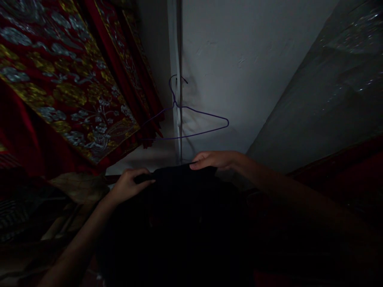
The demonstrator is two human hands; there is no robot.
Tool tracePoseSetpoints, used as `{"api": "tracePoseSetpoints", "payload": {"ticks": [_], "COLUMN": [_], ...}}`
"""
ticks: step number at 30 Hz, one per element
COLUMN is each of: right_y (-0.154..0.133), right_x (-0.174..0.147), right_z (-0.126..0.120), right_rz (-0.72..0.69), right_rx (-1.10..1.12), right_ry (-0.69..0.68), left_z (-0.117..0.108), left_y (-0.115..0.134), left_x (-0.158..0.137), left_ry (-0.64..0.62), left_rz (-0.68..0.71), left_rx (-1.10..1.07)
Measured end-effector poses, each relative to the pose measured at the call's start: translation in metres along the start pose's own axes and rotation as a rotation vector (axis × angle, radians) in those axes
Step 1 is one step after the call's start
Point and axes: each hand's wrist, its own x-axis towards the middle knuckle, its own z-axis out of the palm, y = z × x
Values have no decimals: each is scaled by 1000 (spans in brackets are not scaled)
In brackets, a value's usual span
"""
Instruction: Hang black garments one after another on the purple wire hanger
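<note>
A black cloth garment (182,195) hangs between my two hands; its lower part merges into the darkness, so I cannot tell its exact kind. My left hand (131,184) pinches its upper edge on the left. On the right, my right hand (214,159) grips the same edge between thumb and fingers. Just above the cloth, a thin purple wire hanger (206,114) hangs with nothing on it. Its hook is at a narrow upright strip (178,91) on the wall, and its left end is hard to see against red fabric.
Red cloth with gold and silver embroidery (72,87) hangs at the upper left. Behind the hanger is a pale wall (239,59). Shiny, plastic-like sheeting (338,83) covers the right side. Dim, jumbled items (66,215) lie at lower left.
</note>
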Motion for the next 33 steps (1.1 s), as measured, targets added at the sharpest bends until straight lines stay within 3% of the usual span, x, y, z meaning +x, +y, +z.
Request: {"api": "tracePoseSetpoints", "payload": {"ticks": [2,4,7,9,12,14,18,23,27,33], "right_y": [-2,0,5,8,10,10,15,21,14,-1], "right_x": [-1,3,15,23,33,38,49,55,36,-5], "right_z": [-5,-17,-37,-45,-47,-48,-55,-57,-51,-57], "right_rz": [79,18,-191,-306,-535,-637,-592,-440,-406,-338], "right_rx": [-133,-363,-660,-707,-701,-757,-911,-910,-908,-886], "right_ry": [-106,-19,453,746,996,1071,1051,832,724,711], "left_z": [1,1,-1,-5,-15,-23,-38,-42,-38,-39], "left_y": [-22,-38,-49,-49,-41,-37,-40,-60,-60,-31], "left_x": [0,-1,-4,-6,-5,-3,8,23,29,39], "left_ry": [-115,-165,-64,21,74,91,97,12,-30,77], "left_rz": [35,44,62,69,63,65,92,-40,-97,-42], "left_rx": [40,64,162,191,184,210,387,562,555,352]}}
